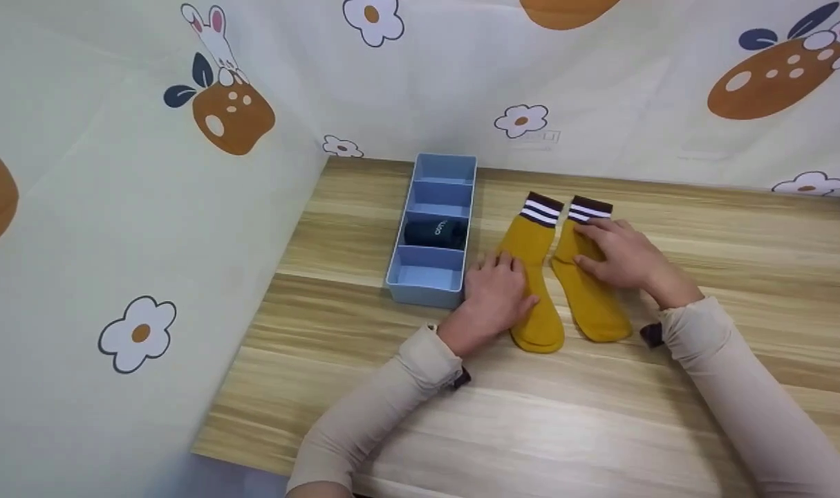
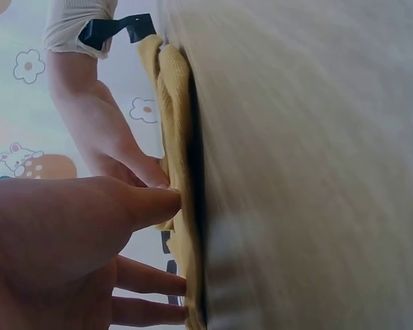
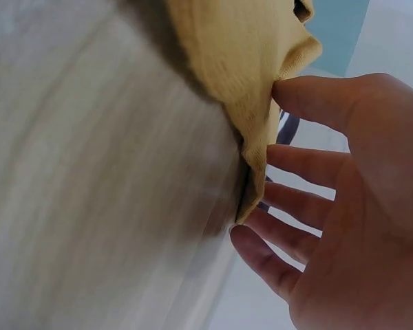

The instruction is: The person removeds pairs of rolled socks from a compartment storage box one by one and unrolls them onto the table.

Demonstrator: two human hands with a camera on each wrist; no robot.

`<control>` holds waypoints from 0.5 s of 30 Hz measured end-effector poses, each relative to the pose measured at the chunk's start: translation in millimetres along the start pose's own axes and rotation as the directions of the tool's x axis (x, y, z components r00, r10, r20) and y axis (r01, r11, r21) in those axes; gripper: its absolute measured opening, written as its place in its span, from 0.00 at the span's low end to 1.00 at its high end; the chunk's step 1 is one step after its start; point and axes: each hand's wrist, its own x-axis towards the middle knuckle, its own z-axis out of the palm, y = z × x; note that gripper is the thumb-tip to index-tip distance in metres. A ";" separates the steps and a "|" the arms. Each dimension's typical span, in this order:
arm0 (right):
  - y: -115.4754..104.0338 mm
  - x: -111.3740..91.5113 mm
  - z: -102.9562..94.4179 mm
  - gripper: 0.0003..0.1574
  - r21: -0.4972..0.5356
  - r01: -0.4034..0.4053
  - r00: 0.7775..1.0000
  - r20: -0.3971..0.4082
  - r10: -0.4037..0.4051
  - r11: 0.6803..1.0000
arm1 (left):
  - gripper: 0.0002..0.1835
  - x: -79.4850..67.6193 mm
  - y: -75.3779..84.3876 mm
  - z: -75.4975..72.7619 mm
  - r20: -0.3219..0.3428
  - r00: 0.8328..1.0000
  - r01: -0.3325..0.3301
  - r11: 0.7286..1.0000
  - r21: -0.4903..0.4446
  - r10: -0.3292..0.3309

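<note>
Two mustard-yellow socks with dark cuffs and white stripes lie flat side by side on the table. On the left sock point(image 1: 540, 318) rests my left hand point(image 1: 496, 290), its thumb and fingertips touching the fabric along the left side. My right hand point(image 1: 623, 256) lies over the upper right part of the right sock point(image 1: 596, 304), fingers spread just below the striped cuff. In the right wrist view, the thumb and fingertips touch the edge of the yellow fabric point(image 3: 227, 55). The left wrist view shows straight fingers against the thin sock point(image 2: 175, 103).
Left of the socks stands a blue organizer box point(image 1: 426, 296) with several compartments in a row. A dark rolled bundle point(image 1: 430, 233) with light lettering sits in one of them. The wood-grain table point(image 1: 364, 200) meets a patterned curtain point(image 1: 634, 131) at the back and left.
</note>
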 end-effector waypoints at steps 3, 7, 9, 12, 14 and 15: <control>-1.0 0.0 0.1 0.41 0.008 -0.009 1.000 0.002 0.009 1.000 | 0.32 -0.5 -5.1 -6.6 -0.045 0.998 -0.047 0.997 -0.067 0.044; -1.9 0.3 -0.2 0.41 0.010 -0.019 1.000 0.000 0.019 1.000 | 0.25 1.2 -19.1 -23.7 -0.145 0.985 -0.122 0.967 -0.224 0.091; -2.2 0.4 -0.2 0.40 0.013 -0.020 1.000 -0.006 0.020 1.000 | 0.23 2.9 -28.4 -33.2 -0.189 0.978 -0.141 0.942 -0.305 0.085; -3.9 0.1 -0.7 0.39 0.030 -0.017 0.999 -0.035 0.018 0.999 | 0.19 5.4 -45.4 -45.0 -0.240 0.970 -0.139 0.904 -0.404 0.042; -6.1 0.0 -1.5 0.37 0.047 -0.013 0.998 -0.068 0.017 0.999 | 0.17 7.5 -59.1 -51.1 -0.285 0.959 -0.141 0.887 -0.440 0.011; -7.9 0.2 -2.0 0.36 0.055 -0.012 0.996 -0.087 0.016 0.998 | 0.16 8.6 -66.7 -53.5 -0.310 0.951 -0.146 0.879 -0.454 -0.002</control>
